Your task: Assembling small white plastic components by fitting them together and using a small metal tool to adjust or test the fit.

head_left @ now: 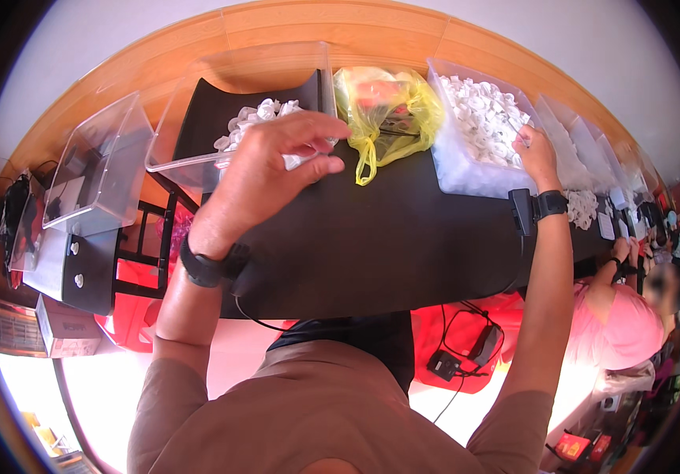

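At the far left I see a clear bin (99, 170) tilted beside the bench (379, 245). Next comes a clear box (188, 166) with a black board (212, 107) inside and small white pieces (257, 118) on it. My left hand (270, 160) hangs across the near side of that box, its grip apart, thumb below the fingers, and I see nothing held between them. Right of it, a knotted yellow bag (368, 154) sits on the bench.

Beyond the bag stands a translucent tub (474, 175) heaped with more white pieces (482, 110). My right hand (540, 158) reaches over its right side, fingertips drawn together at the heap; I cannot tell whether that grip is clamped on a piece. Farther right are another tub (565, 150) and a co-worker in pink (620, 324).

I judge the step in hand to be picking from the heap. The next move, I think, calls for securing one piece lightly and lifting it clear of the tub wall without dragging its neighbours.
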Demonstrator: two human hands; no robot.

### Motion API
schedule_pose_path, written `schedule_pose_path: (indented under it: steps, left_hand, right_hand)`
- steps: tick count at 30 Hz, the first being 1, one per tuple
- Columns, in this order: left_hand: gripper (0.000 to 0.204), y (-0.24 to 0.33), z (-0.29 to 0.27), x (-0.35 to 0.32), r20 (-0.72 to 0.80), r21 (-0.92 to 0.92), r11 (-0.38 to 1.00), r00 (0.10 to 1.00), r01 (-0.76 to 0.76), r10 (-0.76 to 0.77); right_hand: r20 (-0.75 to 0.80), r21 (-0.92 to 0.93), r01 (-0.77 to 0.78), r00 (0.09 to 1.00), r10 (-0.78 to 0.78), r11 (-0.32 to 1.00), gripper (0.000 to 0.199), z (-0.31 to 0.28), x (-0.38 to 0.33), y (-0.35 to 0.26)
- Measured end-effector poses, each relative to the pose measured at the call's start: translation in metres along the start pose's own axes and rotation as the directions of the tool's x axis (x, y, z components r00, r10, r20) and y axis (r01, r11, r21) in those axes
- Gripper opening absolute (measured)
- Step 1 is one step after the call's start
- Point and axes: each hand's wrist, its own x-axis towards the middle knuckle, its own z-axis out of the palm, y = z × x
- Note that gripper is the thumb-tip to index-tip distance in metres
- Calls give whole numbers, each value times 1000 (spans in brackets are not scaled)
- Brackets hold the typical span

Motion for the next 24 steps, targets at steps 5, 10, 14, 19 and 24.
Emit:
schedule_pose_path:
  steps: [5, 10, 14, 19, 24]
  left_hand:
    - [33, -6, 29, -13, 119, -132, 988, 991, 77, -61]
    - [30, -26, 61, -22, 265, -237, 957, 959, 166, -101]
    - [27, -37, 80, -25, 343, -322, 914, 930, 245, -128]
    - [27, -42, 87, -26, 367, -322, 908, 920, 266, -139]
    - [27, -50, 92, -31, 340, -370, 892, 932, 258, -128]
  right_hand:
    - [70, 77, -97, 993, 92, 992, 13, 2, 5, -5]
    - [-80, 101, -20, 996, 28, 995, 12, 4, 1, -10]
    - [-92, 74, -39, 995, 46, 996, 12, 0, 3, -14]
    - [9, 11, -97, 995, 96, 995, 22, -1, 1, -8]
    - [187, -46, -125, 974, 131, 991, 32, -5, 4, -7]
